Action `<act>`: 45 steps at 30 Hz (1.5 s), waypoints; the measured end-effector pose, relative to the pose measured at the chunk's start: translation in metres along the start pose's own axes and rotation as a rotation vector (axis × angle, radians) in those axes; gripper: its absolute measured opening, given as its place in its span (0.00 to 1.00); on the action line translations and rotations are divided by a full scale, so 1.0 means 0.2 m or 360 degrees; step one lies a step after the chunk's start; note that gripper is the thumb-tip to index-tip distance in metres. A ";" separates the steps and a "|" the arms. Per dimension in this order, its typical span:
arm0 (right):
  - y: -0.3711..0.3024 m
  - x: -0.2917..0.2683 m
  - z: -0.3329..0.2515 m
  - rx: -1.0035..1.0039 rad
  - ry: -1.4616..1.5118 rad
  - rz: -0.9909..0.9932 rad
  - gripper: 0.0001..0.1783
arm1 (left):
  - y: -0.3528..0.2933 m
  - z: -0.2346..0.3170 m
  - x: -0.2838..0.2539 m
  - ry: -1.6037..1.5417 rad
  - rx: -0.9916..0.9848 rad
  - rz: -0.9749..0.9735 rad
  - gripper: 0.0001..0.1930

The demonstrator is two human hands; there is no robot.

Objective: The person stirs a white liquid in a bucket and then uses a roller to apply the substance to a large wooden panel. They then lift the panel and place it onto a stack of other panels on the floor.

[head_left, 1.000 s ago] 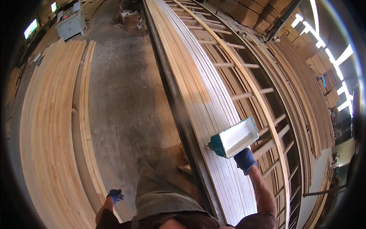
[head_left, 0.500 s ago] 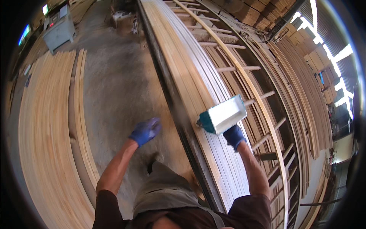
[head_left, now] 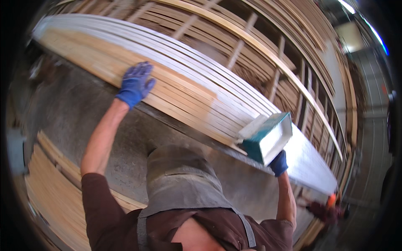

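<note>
- Plainly, my right hand [head_left: 279, 163], in a blue glove, is right of centre, its fingers closed on the near side of a container; the exact hold is partly hidden behind the rim.
- That container [head_left: 268, 131], a teal box, white inside, sits tilted over the row of boards right of the frame's centre, its open side turned toward the lower right.
- My left hand [head_left: 136, 83], gloved in blue too, is at upper left, palm down over bare wood [head_left: 180, 92], fingers extended and thumb apart, gripping nothing; how firmly it presses I can't tell.
- The boards run from upper left to lower right; a white coating [head_left: 234, 113] covers their far side and the stretch around the container, while the near left part shows plain yellowish timber.
- Beyond them, across the top, a long pale strip [head_left: 251, 39] crosses the rungs of a rack.
- My grey apron [head_left: 180, 184] fills the lower middle.
- More boards [head_left: 54, 196] lie at lower left, on the near side of the grey floor [head_left: 134, 138].
</note>
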State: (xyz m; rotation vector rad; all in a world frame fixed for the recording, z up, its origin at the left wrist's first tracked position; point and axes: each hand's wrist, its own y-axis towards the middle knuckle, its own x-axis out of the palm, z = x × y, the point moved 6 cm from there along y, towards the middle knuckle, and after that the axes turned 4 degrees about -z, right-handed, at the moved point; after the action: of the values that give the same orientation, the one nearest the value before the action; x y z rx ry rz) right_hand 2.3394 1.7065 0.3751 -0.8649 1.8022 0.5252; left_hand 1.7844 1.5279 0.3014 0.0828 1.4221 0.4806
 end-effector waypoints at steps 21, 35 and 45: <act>0.03 0.05 0.64 0.0981 0.2882 0.0121 0.18 | 0.20 0.05 0.01 -0.0459 0.0175 -0.0179 0.26; 1.10 0.19 -0.65 -0.0004 -0.0130 -0.0514 0.10 | -0.18 -0.54 -0.05 -0.0085 -0.0090 -0.0279 0.29; 1.41 0.41 -1.06 -0.0552 -0.0314 -0.0342 0.19 | -0.06 -0.65 -0.49 -0.0790 -0.0311 -0.0131 0.28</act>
State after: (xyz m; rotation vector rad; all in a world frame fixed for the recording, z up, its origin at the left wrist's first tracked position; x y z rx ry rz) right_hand 1.9778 1.7152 0.3677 -1.1841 1.4401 0.7677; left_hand 1.6572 1.4511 0.3671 -0.0149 0.8847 0.4882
